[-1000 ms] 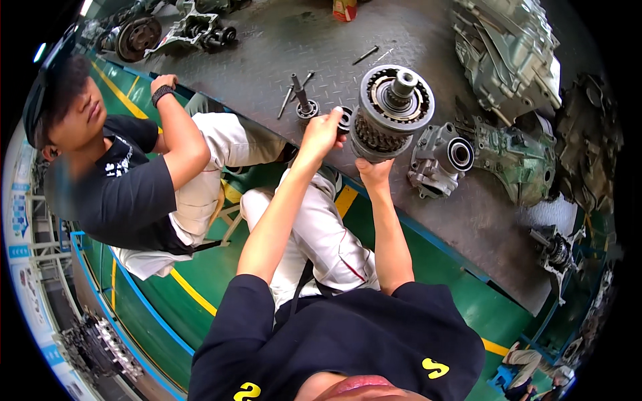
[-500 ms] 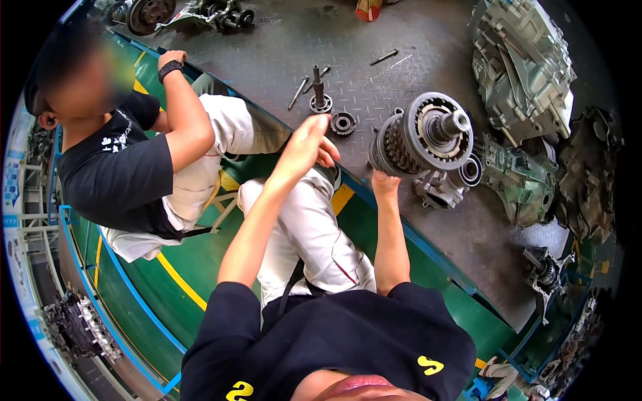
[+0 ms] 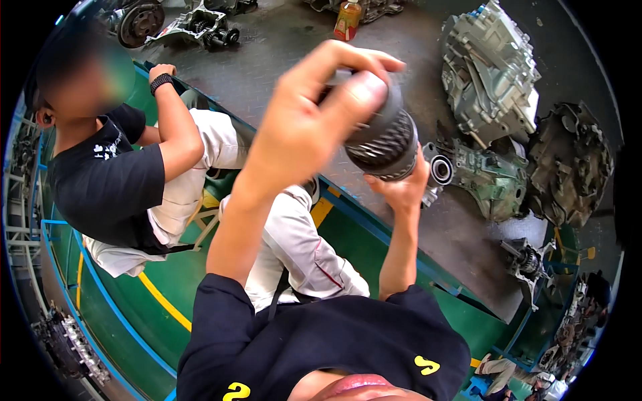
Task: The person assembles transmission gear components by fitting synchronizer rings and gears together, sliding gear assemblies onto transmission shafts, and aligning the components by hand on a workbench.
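A dark steel gear shaft assembly (image 3: 382,144), with angled teeth and rings, is held up over the near edge of the metal workbench. My right hand (image 3: 404,187) grips its lower end, fingers wrapped round the side. My left hand (image 3: 301,113) is raised, its fingers and thumb curled over the assembly's upper end. Slight blur softens the thumb, and this hand covers most of the top ring and shaft. Beside my right hand lies a small silver housing with a round bearing (image 3: 441,170).
A large silver gearbox case (image 3: 491,73) stands at the far right, with a greenish housing (image 3: 491,180) and dark castings (image 3: 572,167) nearby. An orange bottle (image 3: 348,20) stands at the back. At left sits a co-worker (image 3: 114,180), arm on the bench's blue edge.
My left hand has risen from beside the small gears on the bench to the top of the gear shaft assembly. The assembly has tilted, and those small gears are now hidden.
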`<state>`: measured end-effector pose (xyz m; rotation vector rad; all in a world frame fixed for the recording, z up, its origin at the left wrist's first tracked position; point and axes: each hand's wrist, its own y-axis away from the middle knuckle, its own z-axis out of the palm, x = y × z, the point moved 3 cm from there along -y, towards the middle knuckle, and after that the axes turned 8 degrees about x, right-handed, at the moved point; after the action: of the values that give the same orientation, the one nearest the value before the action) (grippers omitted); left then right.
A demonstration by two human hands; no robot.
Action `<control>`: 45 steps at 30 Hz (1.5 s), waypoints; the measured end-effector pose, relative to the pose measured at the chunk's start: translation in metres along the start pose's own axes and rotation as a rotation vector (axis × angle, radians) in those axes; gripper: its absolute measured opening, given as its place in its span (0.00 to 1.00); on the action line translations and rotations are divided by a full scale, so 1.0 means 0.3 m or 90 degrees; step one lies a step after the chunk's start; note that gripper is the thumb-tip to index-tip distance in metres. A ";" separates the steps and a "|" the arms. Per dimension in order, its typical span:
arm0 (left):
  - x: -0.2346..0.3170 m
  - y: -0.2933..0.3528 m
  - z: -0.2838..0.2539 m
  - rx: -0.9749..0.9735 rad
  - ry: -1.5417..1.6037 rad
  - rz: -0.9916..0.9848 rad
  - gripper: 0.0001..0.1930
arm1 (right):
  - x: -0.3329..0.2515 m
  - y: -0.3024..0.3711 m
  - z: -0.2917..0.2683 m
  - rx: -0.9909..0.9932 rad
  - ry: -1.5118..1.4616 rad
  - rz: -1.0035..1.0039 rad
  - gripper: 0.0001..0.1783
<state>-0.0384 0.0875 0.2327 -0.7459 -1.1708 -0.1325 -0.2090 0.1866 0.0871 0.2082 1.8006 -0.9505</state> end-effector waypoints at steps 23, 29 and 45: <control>-0.806 0.315 0.047 0.403 0.965 -0.371 0.16 | -0.363 -0.188 -0.008 -0.529 0.939 -0.161 0.37; -0.702 0.292 -0.040 0.364 0.768 -0.398 0.13 | -0.291 -0.036 -0.052 -0.383 0.828 -0.007 0.43; -0.100 0.063 -0.049 -0.063 0.083 -0.125 0.32 | 0.077 0.282 0.171 -0.075 -0.275 0.244 0.56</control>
<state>-0.0304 0.0847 0.1952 -0.6976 -1.1162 -0.3996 -0.1367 0.2013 0.0174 0.2424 1.3495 -0.5618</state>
